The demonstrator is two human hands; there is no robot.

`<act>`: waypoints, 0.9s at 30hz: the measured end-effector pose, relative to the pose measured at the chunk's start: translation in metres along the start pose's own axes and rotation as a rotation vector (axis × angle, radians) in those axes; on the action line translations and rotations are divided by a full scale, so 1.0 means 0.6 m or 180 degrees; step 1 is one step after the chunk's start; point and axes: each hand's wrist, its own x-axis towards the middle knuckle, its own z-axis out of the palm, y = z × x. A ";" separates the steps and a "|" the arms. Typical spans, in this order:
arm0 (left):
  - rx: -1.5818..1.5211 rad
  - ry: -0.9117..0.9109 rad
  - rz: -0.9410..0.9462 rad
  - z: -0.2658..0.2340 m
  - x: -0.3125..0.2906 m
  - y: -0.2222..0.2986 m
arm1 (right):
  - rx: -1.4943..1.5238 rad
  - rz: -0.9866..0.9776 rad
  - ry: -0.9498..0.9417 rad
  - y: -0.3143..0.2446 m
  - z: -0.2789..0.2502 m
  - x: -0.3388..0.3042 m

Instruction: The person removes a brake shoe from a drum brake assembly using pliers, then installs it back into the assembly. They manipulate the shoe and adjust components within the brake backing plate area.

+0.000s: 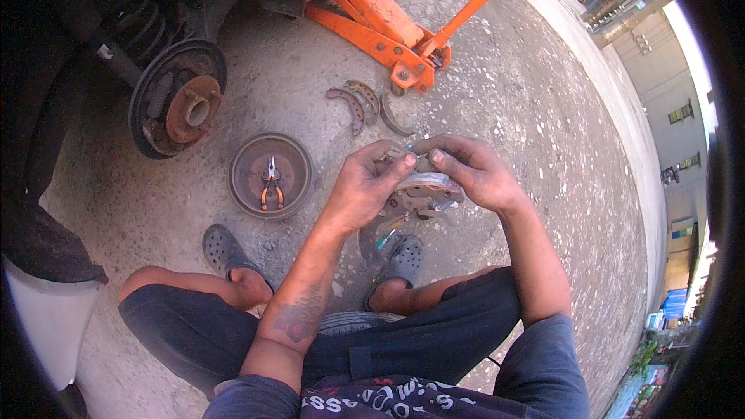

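In front of my knees, both hands hold a brake shoe (425, 181) with a pale curved edge and metal fittings beneath it. My left hand (362, 183) is closed at its left end, the thumb pressed toward the middle. My right hand (475, 174) is closed over its right end, with thumb and fingers bent. The fingertips nearly meet at the top, hiding part of the piece there. Below it, near my right shoe, lie small tools I cannot make out well. Orange-handled pliers (272, 185) rest inside an upturned brake drum (236, 186) left of my hands.
Several curved brake shoes (358, 105) lie on the ground beyond my hands. An orange floor jack (392, 35) stands under the car at the far side, its handle slanting right. A rusty wheel hub (194, 111) with its backing plate sticks out at the left.
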 end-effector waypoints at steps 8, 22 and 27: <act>0.0073 0.0953 0.0123 -0.061 0.004 0.003 | 0.0158 0.0545 -0.0032 -0.003 -0.016 -0.011; 0.0702 0.1223 0.0766 -0.040 0.010 0.006 | 0.0237 0.0324 -0.0120 -0.008 -0.008 -0.008; 0.0680 0.1228 0.0829 -0.035 0.005 0.011 | 0.0161 0.0320 -0.0195 -0.006 -0.009 -0.006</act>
